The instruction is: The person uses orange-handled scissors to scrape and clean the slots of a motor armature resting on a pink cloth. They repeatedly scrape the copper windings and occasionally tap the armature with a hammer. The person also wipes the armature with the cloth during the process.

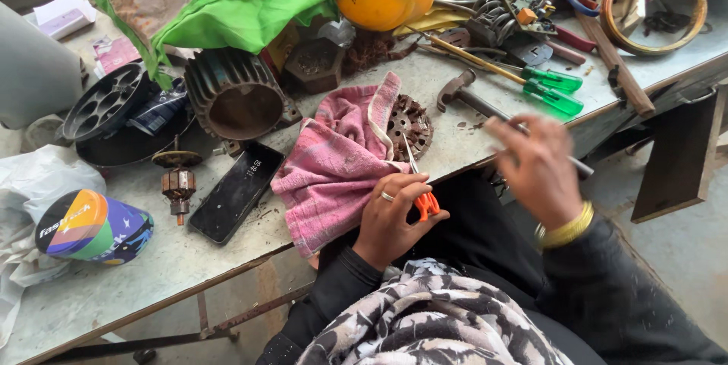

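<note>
Left hand [394,217]: we see it clenched on an orange-handled tool [426,202] at the worktop's [152,266] front edge, touching a pink cloth [341,160].
Tool tip: on a rusty perforated disc [413,126] beside the cloth.
Right hand [538,172]: raised over the front edge above a hammer [474,100]; grip we cannot tell.
Near: black phone [236,191] left of cloth.

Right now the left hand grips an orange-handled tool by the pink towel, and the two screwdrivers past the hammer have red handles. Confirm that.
Not quite. The screwdrivers have green handles, not red, as the head view shows. The rest holds: the left hand grips the orange-handled tool by the pink towel, near the hammer.
</note>
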